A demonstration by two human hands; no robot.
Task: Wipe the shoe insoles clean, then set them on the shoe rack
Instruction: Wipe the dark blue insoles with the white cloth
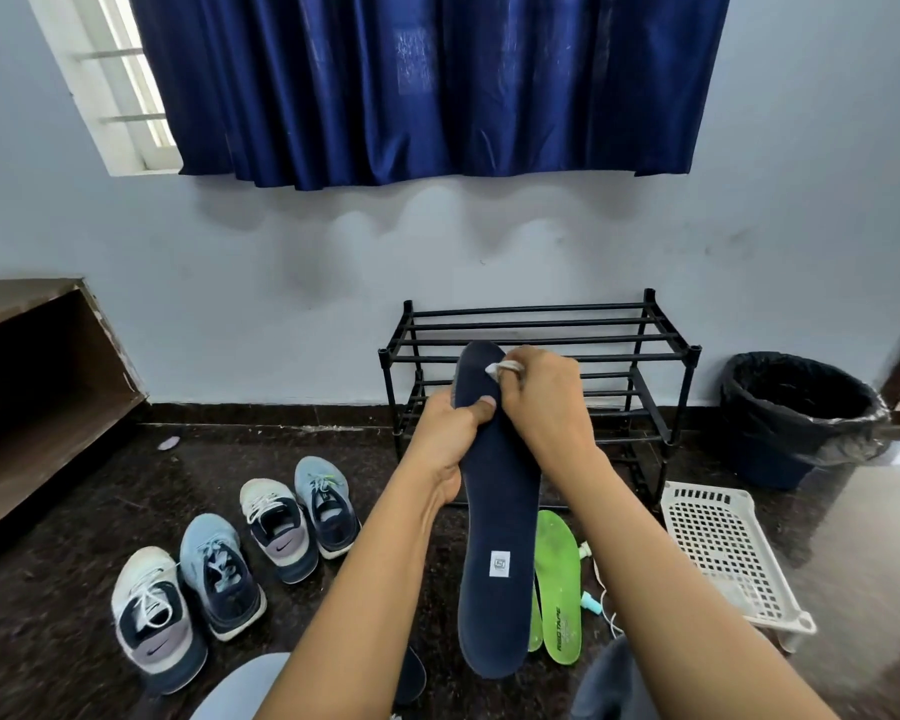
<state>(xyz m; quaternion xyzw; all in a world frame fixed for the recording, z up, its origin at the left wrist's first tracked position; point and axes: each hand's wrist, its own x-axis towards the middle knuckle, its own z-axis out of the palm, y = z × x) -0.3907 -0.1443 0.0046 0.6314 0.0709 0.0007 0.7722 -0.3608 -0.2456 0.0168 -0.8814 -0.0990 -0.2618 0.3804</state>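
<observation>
Far to the left of the fingers a wooden shelf [32, 381] stands against the wall, with a window [120, 85] and a blue curtain [437, 80] higher up. Below and to the left of the left fingers, a row of shoes [224, 574] stands on the dark floor [74, 537], white and blue by turns, four in all. A dark insole [412, 678] lies on the floor well below those fingers, mostly hidden by the left forearm.

The left hand [445, 433] grips the navy insole [497, 511] at its left edge: the thumb lies across the front face and the other fingers curl round behind it. The navy insole is held up in the air, toe end up and heel end down towards the lap, with a small white label near the heel. Just above the left thumb, the right hand [541, 402] has its fingers curled and pinching a white cloth [505, 367], which is pressed against the toe part of the navy insole.

Behind both sets of fingers the black shoe rack [541, 330] stands against the wall; the navy insole is in front of it and not on it. Well below the right fingers, green insoles [559, 589] lie on the floor just beside the navy heel, with a small teal bottle [591, 600] close by. Further right of the fingers a white basket [728, 553] sits tilted on the floor, and beyond it stands a bin [796, 418] with a black liner
</observation>
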